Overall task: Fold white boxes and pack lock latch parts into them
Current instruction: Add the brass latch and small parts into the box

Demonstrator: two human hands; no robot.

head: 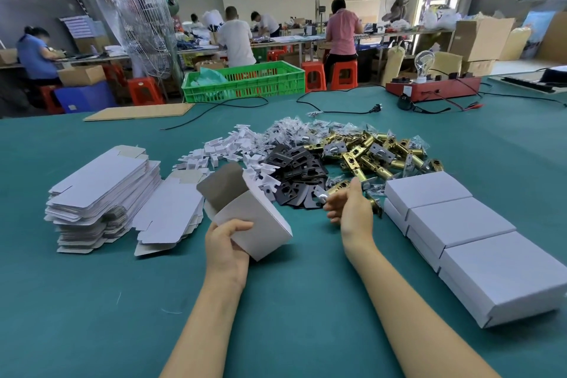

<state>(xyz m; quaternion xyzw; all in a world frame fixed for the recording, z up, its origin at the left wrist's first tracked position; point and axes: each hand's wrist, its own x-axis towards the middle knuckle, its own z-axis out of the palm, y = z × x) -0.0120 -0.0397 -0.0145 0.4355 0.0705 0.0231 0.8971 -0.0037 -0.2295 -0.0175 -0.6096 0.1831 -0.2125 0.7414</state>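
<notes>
Two hands are working over the green worktop (92, 301) at lower centre: the left hand (225, 242) is gripping an erected white box (254, 224) with its flap open, while the right hand (349, 209) is pinching a latch part (320, 197) beside the pile of brass latches (377, 153). Packing seems under way; next, the part probably needs steering into the box mouth. Closed boxes (460, 224) are sitting at right.

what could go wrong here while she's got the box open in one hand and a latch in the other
The open box is gripped only at its lower corner by the left hand, so pushing the latch in could crush or tip it. The right hand works just above the loose black plates; it may knock some about.
</notes>
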